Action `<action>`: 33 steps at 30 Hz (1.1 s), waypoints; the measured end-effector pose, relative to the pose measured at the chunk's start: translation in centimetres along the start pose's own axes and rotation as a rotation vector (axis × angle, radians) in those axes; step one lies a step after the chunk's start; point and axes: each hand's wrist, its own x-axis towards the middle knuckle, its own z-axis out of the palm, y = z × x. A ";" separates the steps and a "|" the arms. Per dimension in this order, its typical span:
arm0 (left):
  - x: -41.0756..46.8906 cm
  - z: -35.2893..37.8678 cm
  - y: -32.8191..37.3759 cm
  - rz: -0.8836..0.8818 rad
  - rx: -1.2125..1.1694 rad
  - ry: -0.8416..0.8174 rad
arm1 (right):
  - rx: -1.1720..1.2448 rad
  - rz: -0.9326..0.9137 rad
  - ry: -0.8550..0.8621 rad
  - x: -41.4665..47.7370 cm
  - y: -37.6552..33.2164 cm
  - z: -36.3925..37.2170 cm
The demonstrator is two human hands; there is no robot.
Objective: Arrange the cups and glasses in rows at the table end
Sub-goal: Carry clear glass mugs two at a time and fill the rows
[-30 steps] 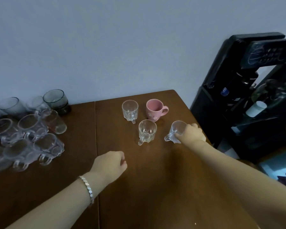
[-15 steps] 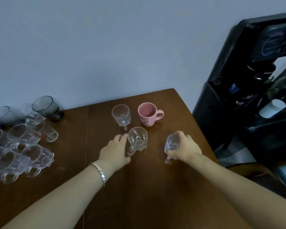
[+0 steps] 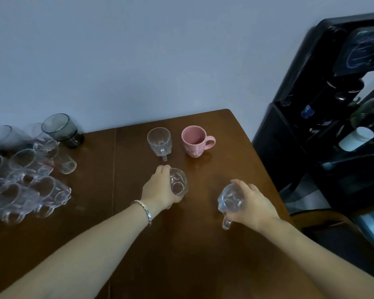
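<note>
Brown desk (image 3: 203, 255) against wall: glass mug (image 3: 159, 141) and pink mug (image 3: 194, 140) form a back row, left hand (image 3: 160, 190) and right hand (image 3: 252, 203) each closed around a clear mug, big glass cluster (image 3: 28, 169) far left unsorted.

We record a dark brown wooden tabletop (image 3: 203, 244), smooth with a soft sheen. Pink mug (image 3: 193, 141): glazed ceramic, matt-looking. Clear pressed-glass mugs (image 3: 159, 141), patterned and glossy. Smoked glass tumbler (image 3: 59, 128), smooth. Bracelet (image 3: 143, 210): linked metal, shiny. Black cabinet (image 3: 289, 130): glossy.
</note>
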 end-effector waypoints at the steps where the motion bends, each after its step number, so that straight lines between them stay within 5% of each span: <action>1: -1.5 -0.1 -0.7 -0.015 -0.044 0.008 | -0.013 -0.016 -0.008 -0.6 -0.6 0.3; 9: -15.6 -3.2 -10.7 -0.091 -0.210 0.027 | -0.084 -0.198 -0.153 -6.5 -10.2 5.5; 17: -25.6 -8.5 -29.1 -0.286 -0.182 0.140 | -0.128 -0.356 -0.243 -12.7 -23.4 15.3; 25: -25.7 -15.3 -45.8 -0.425 -0.241 0.278 | -0.109 -0.327 -0.237 -16.4 -34.6 24.0; 33: -21.3 -16.8 -52.8 -0.429 -0.290 0.284 | -0.101 -0.203 -0.252 -16.1 -41.9 30.9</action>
